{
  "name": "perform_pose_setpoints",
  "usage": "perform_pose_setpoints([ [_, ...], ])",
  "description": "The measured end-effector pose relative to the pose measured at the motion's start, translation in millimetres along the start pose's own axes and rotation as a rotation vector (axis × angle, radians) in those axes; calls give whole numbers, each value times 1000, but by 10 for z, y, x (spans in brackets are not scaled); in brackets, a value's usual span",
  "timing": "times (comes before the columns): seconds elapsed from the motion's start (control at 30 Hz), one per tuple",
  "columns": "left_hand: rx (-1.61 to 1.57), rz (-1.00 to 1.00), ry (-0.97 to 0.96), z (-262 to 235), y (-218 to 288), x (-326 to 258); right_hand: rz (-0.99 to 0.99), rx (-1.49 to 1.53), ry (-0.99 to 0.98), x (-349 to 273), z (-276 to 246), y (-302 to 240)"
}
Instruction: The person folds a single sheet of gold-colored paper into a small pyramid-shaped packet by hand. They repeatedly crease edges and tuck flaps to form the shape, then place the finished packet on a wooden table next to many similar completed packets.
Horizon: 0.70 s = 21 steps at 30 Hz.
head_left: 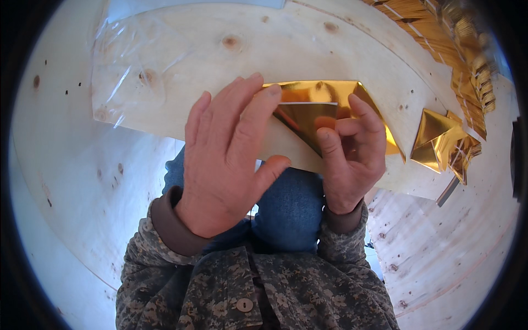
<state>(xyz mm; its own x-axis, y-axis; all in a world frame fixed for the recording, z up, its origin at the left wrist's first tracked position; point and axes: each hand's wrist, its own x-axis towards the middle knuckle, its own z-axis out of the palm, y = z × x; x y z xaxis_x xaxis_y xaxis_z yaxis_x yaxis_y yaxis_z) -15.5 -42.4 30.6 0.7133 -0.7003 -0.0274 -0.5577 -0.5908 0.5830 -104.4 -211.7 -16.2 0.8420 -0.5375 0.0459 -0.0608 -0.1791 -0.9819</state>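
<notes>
A shiny gold foil sheet (324,91) lies near the front edge of the pale wooden board, in front of my knees. One part of it is folded over into a darker flap with a thin white edge. My right hand (357,157) pinches this flap between thumb and curled fingers. Spread out with the palm down, my left hand (223,146) reaches to the sheet's left end. Its index fingertip rests at the corner there, and the thumb sticks out apart from the fingers.
Several folded gold foil pieces (434,135) lie to the right, beside a dark thin strip (448,191). Behind them a long row of bundled gold pieces (467,82) runs to the far right. Clear plastic film (129,71) covers the board (264,41) at the left.
</notes>
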Motion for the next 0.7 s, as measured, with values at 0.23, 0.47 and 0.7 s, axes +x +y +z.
perform_pose_setpoints([
  [0.23, 70, 137, -16, -30, -136, 46, -205, -294, -226, -88, -162, -28],
  [0.47, 295, 385, 202, -30, -333, 28, -451, -632, -321, -198, -309, -86],
  [0.7, 299, 360, 171, -116, -466, -71, -397, -922, -326, -393, -261, -19],
])
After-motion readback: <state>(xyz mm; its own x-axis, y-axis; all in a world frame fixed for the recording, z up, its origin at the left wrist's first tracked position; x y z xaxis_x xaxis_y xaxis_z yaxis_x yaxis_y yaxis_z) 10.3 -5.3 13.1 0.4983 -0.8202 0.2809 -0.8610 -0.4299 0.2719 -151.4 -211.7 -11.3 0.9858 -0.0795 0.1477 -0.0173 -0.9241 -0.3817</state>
